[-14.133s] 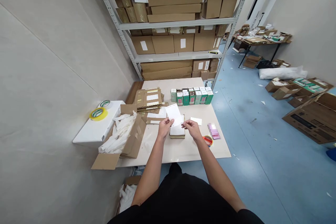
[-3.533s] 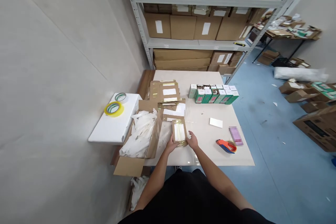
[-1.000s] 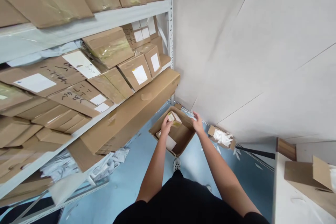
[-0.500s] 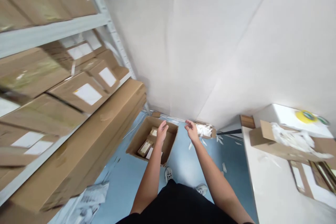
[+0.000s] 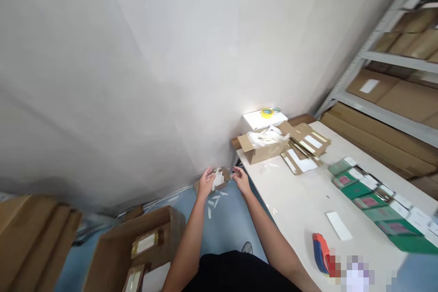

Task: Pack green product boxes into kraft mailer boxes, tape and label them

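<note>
My left hand (image 5: 205, 183) is held out in the air with its fingers apart and nothing in it. In line with it, my right hand (image 5: 241, 180) also hovers with fingers spread, close to the corner of the white table (image 5: 273, 191). Between and beyond the hands, a small carton of white scraps (image 5: 218, 179) stands on the floor by the wall. Down to the left of my left arm is a large open cardboard box (image 5: 112, 242) with several small taped packages (image 5: 145, 242) inside; my arm covers part of its right side.
The table bears an open carton of white plastic (image 5: 265, 151), a white box (image 5: 253, 121) with tape rolls (image 5: 267, 112), flat cardboard pieces (image 5: 303, 164), green packages (image 5: 356, 190) and a red-and-blue tool (image 5: 320, 253). Shelving (image 5: 386, 109) stands right; long cartons (image 5: 37, 237) stand left.
The view has swung to the right, bringing more of the table and a second shelf into sight. Both hands have moved away from the large floor box toward the table, still empty.
</note>
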### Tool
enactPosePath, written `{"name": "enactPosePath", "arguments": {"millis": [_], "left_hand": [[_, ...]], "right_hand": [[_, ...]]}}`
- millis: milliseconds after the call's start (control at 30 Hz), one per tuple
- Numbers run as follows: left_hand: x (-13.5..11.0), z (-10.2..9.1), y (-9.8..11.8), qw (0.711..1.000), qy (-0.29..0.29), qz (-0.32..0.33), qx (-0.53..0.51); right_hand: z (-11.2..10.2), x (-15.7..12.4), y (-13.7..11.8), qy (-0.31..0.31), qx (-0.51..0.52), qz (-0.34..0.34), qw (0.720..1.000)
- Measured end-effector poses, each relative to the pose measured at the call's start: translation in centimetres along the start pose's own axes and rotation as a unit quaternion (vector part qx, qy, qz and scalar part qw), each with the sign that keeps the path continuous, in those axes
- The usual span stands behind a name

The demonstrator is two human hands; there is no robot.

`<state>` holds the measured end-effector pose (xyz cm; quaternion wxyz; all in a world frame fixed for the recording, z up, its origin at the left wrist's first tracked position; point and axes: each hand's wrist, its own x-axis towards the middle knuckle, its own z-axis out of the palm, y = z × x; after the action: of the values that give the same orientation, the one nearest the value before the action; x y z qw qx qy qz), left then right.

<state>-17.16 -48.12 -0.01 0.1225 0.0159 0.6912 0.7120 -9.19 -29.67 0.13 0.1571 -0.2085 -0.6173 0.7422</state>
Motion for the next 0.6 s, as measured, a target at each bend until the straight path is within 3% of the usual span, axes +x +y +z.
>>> {"name": "enactPosePath", "arguments": {"millis": [167, 300, 433, 600], "left_hand": [[1.7, 13.1, 0.6, 0.99, -0.135, 0.023, 0.025], [2.6, 22.3, 1.5, 0.969, -0.241, 0.028, 0.043], [3.5, 30.0, 1.7, 0.942, -0.331, 0.039, 0.046], [4.7, 37.8, 0.8, 0.9, -0.432, 0.034, 0.041]], "right_hand": [[-11.7, 0.9, -2.8, 0.124, 0.017, -0.042, 0.991], [-19.3, 0.9, -4.7, 0.232, 0.043, -0.072, 0.969], [-25.0, 0.9, -5.8, 0.305, 0.055, -0.084, 0.947], [-29.8, 1.7, -6.4, 0.387, 0.05, -0.103, 0.915]]}}
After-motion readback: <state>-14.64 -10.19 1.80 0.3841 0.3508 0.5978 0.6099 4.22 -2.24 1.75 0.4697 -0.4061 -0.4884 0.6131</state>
